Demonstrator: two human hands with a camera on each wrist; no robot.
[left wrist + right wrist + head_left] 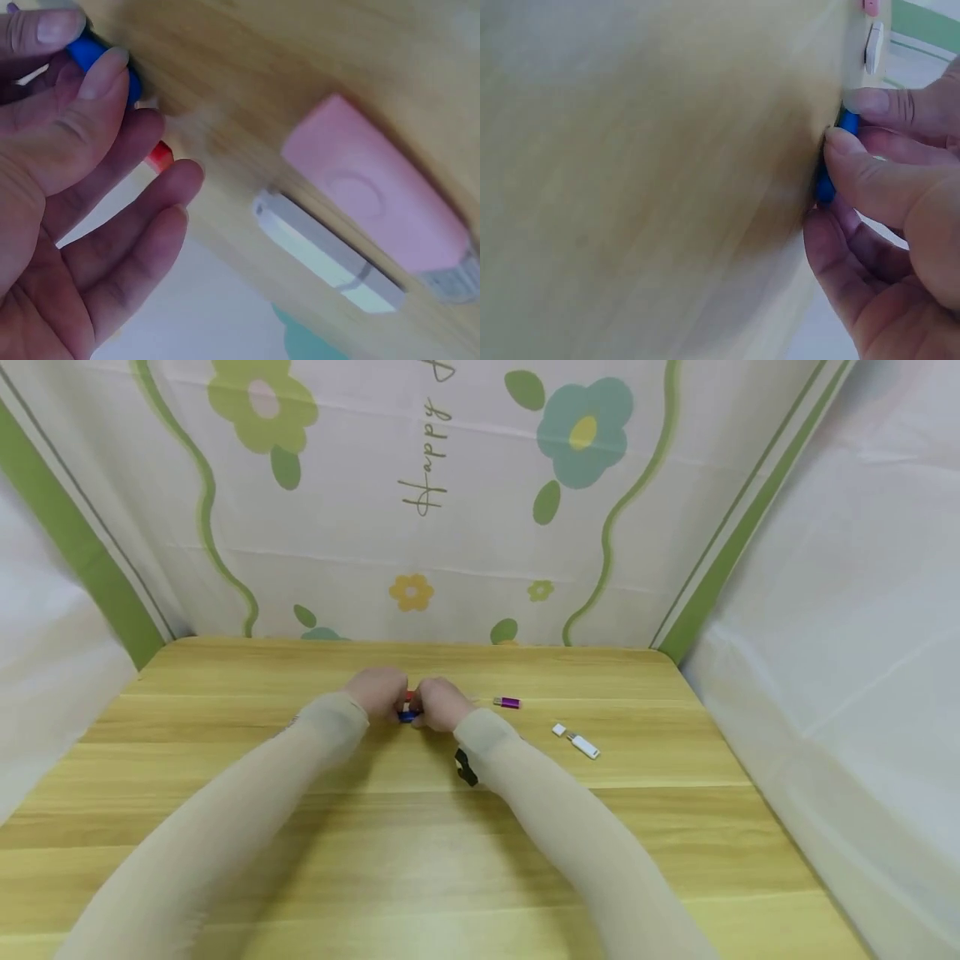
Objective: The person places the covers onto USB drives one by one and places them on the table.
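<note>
Both hands meet over a small blue USB stick near the back of the table. In the left wrist view, the thumb and index finger of my left hand pinch one end of the blue stick, its other fingers loosely bent. From the other side my right hand grips it by thumb and fingers; the right wrist view shows the blue body beside that thumb. Fingers cover much of the stick, and its plug cannot be made out. Just behind it lies a small red item, partly hidden.
A pink USB stick and a capped white one lie left of the hands. To the right are a purple USB stick and a white one with its cap beside it. A flowered curtain hangs behind the table.
</note>
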